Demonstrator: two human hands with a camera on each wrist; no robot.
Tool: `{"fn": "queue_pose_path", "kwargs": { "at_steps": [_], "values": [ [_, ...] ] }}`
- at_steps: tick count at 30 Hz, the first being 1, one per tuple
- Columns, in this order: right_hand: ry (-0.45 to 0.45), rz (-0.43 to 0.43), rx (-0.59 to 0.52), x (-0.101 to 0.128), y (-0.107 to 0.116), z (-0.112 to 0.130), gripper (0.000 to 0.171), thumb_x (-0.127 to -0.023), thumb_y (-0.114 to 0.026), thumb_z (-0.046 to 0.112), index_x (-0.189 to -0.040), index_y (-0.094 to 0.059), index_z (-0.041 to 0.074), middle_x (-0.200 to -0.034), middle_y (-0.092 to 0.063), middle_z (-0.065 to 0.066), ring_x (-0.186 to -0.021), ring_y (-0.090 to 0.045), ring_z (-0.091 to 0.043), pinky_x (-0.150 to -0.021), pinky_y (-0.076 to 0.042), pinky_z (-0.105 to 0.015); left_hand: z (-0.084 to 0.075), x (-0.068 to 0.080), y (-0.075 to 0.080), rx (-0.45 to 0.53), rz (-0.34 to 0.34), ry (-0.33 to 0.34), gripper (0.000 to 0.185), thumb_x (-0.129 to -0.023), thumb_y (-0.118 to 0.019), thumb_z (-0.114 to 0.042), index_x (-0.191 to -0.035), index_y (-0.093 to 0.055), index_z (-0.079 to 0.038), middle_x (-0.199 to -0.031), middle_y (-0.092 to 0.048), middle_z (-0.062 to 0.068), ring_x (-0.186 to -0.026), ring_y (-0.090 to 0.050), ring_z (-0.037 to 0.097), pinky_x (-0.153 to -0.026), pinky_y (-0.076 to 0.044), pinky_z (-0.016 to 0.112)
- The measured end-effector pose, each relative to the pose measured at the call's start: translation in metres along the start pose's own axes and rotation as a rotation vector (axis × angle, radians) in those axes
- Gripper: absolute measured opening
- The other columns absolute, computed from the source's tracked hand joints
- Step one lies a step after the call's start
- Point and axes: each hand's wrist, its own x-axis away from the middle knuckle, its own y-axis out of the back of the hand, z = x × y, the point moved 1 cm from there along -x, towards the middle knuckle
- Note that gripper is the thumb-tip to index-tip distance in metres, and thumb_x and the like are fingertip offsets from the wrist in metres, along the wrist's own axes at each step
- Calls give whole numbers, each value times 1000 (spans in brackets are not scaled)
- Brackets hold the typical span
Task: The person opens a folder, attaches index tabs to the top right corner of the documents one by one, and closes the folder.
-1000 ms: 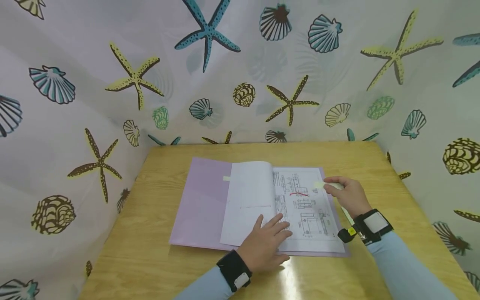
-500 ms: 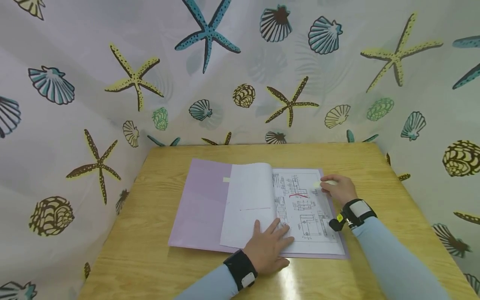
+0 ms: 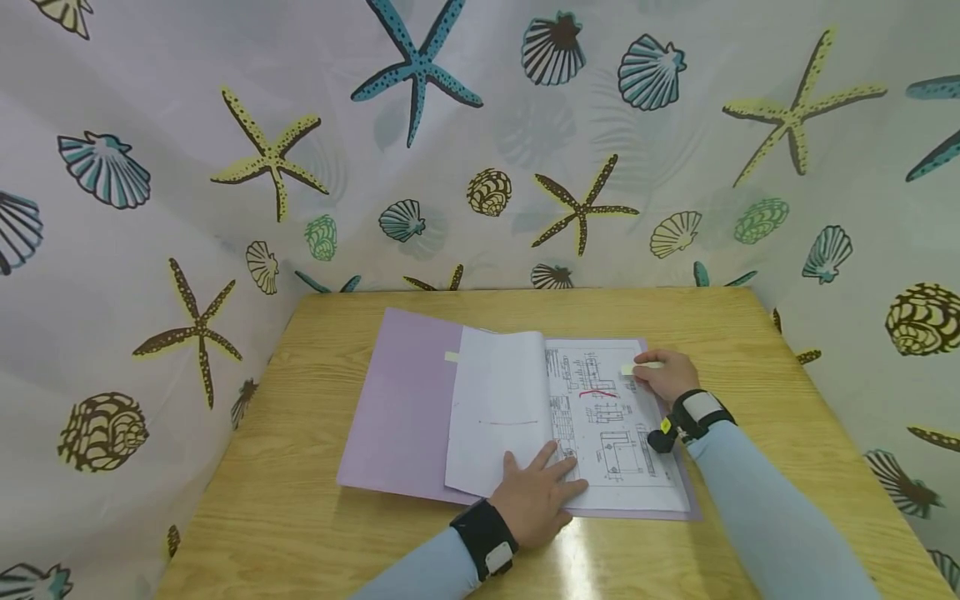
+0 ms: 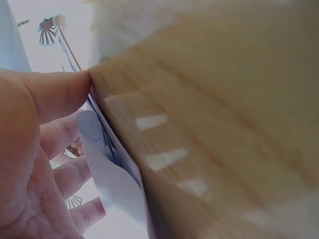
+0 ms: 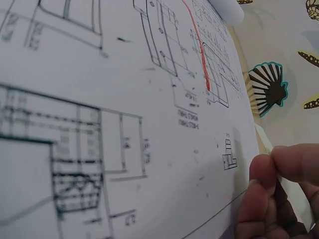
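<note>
The left wrist view is blurring heavily, showing only fingers, paper edges and table (image 3: 315, 467) grain. An open lilac folder (image 3: 405, 400) is lying on the table, holding white sheets: a blank turned page (image 3: 498, 408) and a technical drawing sheet (image 3: 611, 433) bearing a red mark (image 3: 597, 393). The left hand (image 3: 536, 496) is resting flat, fingers spread, on the sheets' near edge. The right hand (image 3: 663, 375) is pinching a pale yellow sticky tab (image 3: 628, 368) at the drawing's upper right margin; its fingertips (image 5: 264, 174) are partly covering the tab.

Wooden table (image 3: 750, 350), seashell-patterned curtain (image 3: 480, 142) behind
</note>
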Motion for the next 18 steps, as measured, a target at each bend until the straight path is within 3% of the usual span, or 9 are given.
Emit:
{"fn": "queue_pose_path", "kwargs": {
  "at_steps": [18],
  "values": [
    [-40,9,78,-13,-9,-4,30,-90,-63,21,-115,-67,6,-107,-63,-15,-90,-54,-27,-65,-40,-29,1,-2,-4,20,27,26,50,-91,-58,-50,-139,-47,-45,-152,-34,-12,-144,-20,24,-89,-33,74]
  ]
}}
